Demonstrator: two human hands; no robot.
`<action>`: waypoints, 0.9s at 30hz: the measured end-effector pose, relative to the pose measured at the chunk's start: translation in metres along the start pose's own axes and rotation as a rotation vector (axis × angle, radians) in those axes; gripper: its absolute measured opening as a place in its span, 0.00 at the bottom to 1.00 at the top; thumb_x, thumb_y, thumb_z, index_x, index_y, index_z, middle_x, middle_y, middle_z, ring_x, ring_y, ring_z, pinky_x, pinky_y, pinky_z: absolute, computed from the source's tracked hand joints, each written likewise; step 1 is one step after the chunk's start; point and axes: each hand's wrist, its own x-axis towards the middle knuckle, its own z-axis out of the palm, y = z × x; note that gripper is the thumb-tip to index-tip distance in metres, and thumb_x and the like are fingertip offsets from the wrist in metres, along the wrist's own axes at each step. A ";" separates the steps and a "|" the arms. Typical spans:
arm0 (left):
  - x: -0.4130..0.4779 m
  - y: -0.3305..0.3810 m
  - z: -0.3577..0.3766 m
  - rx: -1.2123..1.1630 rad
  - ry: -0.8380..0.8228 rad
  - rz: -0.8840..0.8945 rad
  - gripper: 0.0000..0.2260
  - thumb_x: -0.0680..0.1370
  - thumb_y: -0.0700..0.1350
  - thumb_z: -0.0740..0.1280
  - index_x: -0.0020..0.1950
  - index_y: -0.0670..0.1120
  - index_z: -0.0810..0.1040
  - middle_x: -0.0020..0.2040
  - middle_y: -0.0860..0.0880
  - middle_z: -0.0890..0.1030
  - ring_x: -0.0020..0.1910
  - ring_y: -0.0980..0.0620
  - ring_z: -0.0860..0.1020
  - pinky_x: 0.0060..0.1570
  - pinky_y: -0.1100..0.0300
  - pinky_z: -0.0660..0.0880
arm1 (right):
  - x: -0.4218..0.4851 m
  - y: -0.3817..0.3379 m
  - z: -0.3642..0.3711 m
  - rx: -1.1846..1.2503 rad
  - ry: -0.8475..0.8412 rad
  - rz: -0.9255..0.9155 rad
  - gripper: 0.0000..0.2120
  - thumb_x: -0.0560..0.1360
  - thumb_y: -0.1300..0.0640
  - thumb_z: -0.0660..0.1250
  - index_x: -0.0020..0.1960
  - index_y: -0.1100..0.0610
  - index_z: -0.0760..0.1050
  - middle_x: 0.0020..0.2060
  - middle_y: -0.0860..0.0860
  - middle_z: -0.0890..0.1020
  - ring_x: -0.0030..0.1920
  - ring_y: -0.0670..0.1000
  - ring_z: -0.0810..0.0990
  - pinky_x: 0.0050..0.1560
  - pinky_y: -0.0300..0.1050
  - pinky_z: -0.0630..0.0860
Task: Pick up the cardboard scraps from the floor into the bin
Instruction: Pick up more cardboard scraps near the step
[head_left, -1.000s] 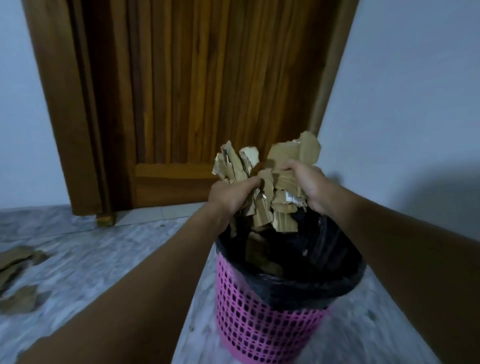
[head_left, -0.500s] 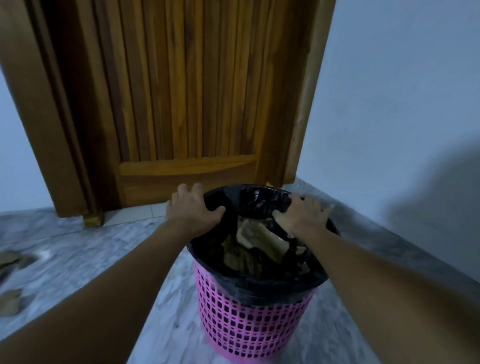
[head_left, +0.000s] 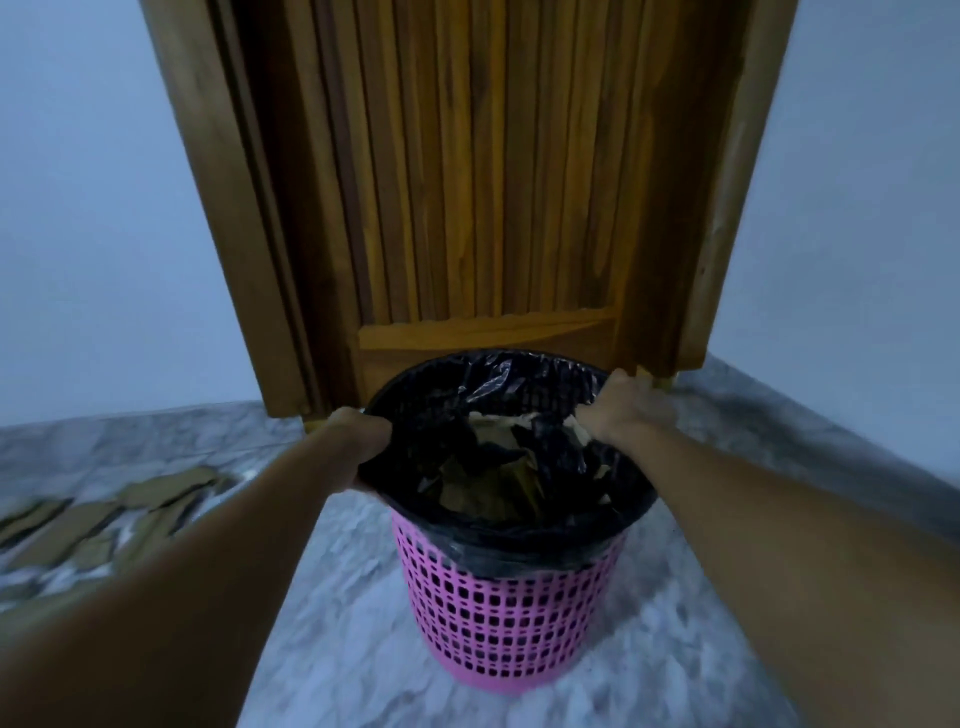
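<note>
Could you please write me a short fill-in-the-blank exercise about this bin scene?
The pink bin is lined with a ____ bag.
The left hand and right hand grip the bin's top ____.
Cardboard scraps lie on the floor to the bin's ____.
Behind the bin stands a wooden ____.
Missing: black; rim; left; door.

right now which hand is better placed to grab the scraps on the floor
Left. The cardboard scraps lie on the floor left of the bin, nearest the left hand; the right hand grips the rim on the bin's other side.
</note>
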 end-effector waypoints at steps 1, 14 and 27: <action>0.003 -0.004 -0.009 -0.032 0.018 -0.013 0.09 0.79 0.35 0.59 0.57 0.33 0.73 0.44 0.36 0.79 0.35 0.38 0.79 0.20 0.46 0.77 | -0.002 -0.012 0.001 -0.010 -0.007 -0.017 0.31 0.74 0.38 0.67 0.68 0.57 0.67 0.64 0.58 0.71 0.62 0.61 0.74 0.55 0.51 0.74; 0.029 -0.033 -0.059 -0.431 0.190 -0.127 0.10 0.80 0.33 0.59 0.61 0.38 0.69 0.51 0.37 0.74 0.40 0.36 0.78 0.22 0.47 0.79 | -0.047 -0.126 0.064 0.390 -0.174 -0.295 0.28 0.77 0.40 0.64 0.72 0.53 0.66 0.73 0.56 0.61 0.66 0.61 0.71 0.63 0.56 0.74; -0.009 -0.067 -0.150 0.172 0.123 -0.037 0.17 0.81 0.51 0.60 0.63 0.40 0.74 0.56 0.42 0.81 0.45 0.46 0.80 0.46 0.53 0.77 | -0.133 -0.204 0.076 0.058 -0.032 -0.901 0.20 0.78 0.46 0.62 0.67 0.53 0.72 0.68 0.54 0.70 0.70 0.58 0.66 0.70 0.58 0.62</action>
